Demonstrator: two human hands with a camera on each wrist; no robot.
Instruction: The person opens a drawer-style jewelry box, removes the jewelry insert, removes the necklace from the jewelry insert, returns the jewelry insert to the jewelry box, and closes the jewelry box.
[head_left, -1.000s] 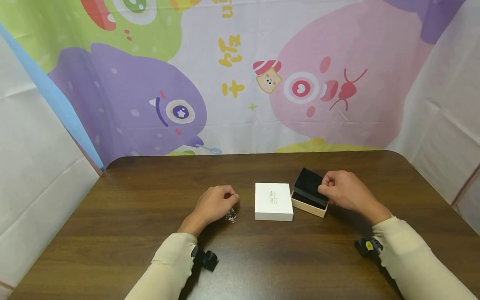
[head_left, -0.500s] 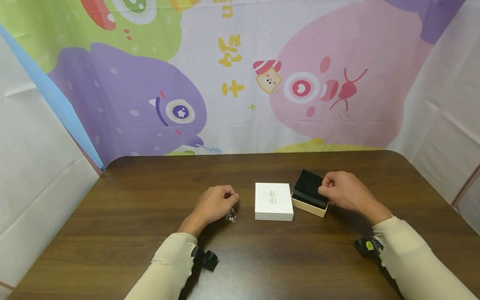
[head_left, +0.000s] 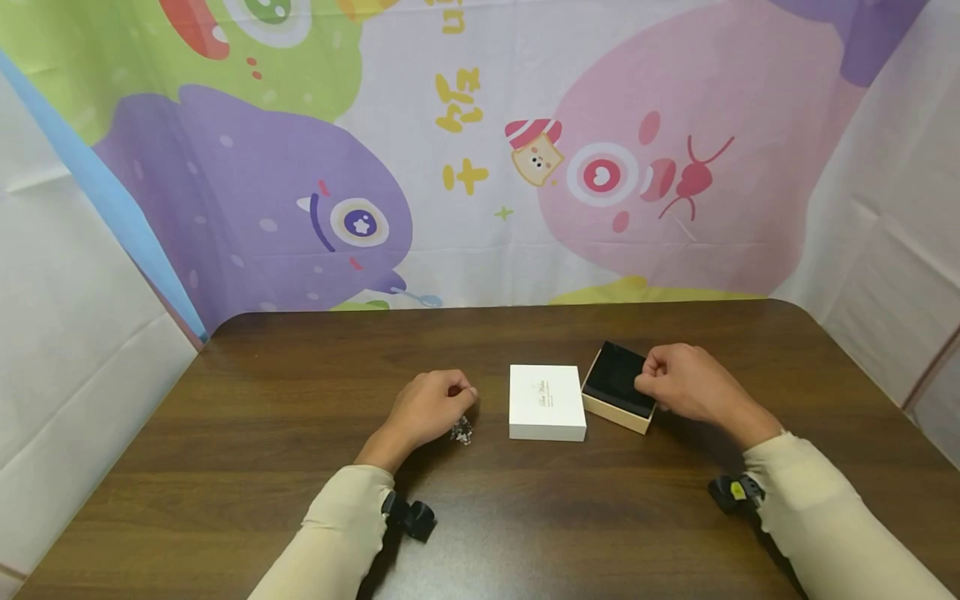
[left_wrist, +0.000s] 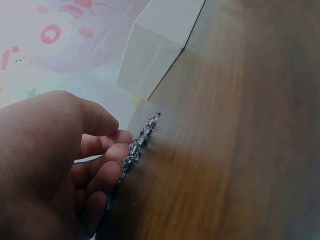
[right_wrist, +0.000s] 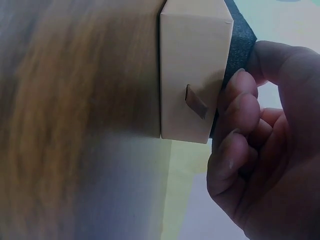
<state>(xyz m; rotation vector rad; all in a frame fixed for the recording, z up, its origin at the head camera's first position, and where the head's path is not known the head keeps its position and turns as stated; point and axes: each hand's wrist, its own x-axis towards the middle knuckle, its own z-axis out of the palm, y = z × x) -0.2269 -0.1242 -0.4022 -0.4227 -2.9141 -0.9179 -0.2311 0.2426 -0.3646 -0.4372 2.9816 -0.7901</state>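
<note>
In the head view my right hand [head_left: 686,383] pinches the near right edge of a black foam insert [head_left: 617,375], which lies almost level in the cream box base [head_left: 617,414]. In the right wrist view the insert [right_wrist: 241,47] protrudes above the wall of the box base [right_wrist: 195,70], between thumb and fingertips. My left hand [head_left: 423,408] rests on the table with loosely curled fingers, holding nothing. A small heap of silver chain [head_left: 462,431] lies beside it; in the left wrist view the fingertips are right at the chain [left_wrist: 137,145].
A white box lid [head_left: 546,400] with gold print sits between the hands, close to the cream base's left side. All this is on a brown wooden table [head_left: 525,517]. Behind its far edge hangs a cartoon-print cloth [head_left: 480,250].
The black foam insert has sunk lower into the cream box base, its far left side coming down. My right hand has dropped slightly with it. My left hand and the chain have stayed put.
</note>
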